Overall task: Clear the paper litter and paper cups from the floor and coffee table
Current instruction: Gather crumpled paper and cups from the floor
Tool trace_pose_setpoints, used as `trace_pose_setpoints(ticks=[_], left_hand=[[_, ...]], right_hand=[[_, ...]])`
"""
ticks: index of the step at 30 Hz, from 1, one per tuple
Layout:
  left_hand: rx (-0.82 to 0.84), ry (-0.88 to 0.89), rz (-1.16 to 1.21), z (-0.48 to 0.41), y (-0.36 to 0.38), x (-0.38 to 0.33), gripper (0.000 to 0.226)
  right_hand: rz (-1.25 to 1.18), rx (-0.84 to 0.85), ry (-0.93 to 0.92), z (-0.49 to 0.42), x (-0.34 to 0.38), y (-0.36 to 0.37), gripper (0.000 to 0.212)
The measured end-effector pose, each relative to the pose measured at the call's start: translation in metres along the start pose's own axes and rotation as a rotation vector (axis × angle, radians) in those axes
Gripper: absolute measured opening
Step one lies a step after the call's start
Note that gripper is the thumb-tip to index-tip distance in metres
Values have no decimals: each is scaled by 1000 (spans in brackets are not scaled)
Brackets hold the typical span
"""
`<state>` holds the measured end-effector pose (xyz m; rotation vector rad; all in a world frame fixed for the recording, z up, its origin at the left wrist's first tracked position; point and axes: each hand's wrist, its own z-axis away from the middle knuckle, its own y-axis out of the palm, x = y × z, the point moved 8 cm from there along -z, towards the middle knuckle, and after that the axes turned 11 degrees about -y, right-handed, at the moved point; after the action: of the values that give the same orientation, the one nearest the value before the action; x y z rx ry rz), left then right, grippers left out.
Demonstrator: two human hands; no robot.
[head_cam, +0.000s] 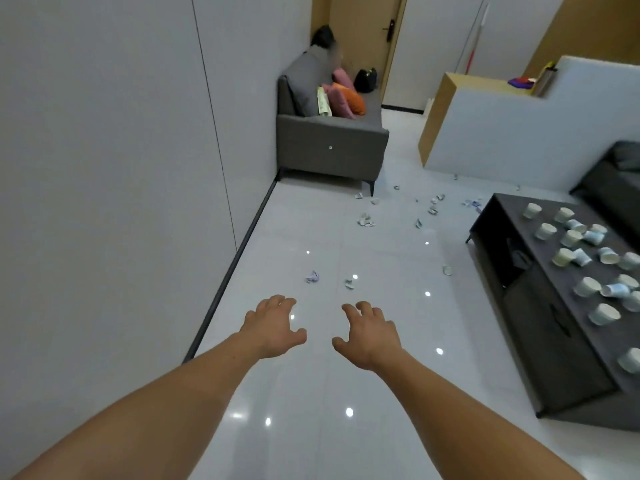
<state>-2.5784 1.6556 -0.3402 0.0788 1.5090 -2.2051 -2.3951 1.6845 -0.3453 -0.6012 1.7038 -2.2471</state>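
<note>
Paper litter lies scattered on the glossy white floor [311, 393]. The nearest crumpled scrap [312, 277] and a second scrap [349, 283] sit just ahead of the hands. A denser scatter [365, 220] runs on toward the foot of the grey sofa [332, 147] and the far end of the coffee table [512, 211]. None of the scraps shows a clear long axis.

Paper cups [545, 231] stand spread along the dark tabletop, at the right of the view. Most stand on end, axis vertical; whether the rim is up or down cannot be told. Several blue-patterned cups [616, 291] lie on their sides, long axis roughly crosswise to the table's length. One small cup-like piece [447, 270] lies on the floor near the table's side.

Left hand [273, 327] and right hand [369, 336] are held out side by side above the floor, palms down, fingers spread and loosely bent. Both are empty and touch nothing.

Pink and orange cushions [349, 98] and a black bag [365, 79] rest on the sofa. A person [323, 46] sits at its far end.
</note>
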Motion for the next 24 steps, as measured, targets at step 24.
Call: trace_pose_setpoints(ticks=[24], left_hand=[[133, -9, 47, -357, -63, -175, 73]], right_hand=[[-62, 116, 78, -309, -270, -88, 66]])
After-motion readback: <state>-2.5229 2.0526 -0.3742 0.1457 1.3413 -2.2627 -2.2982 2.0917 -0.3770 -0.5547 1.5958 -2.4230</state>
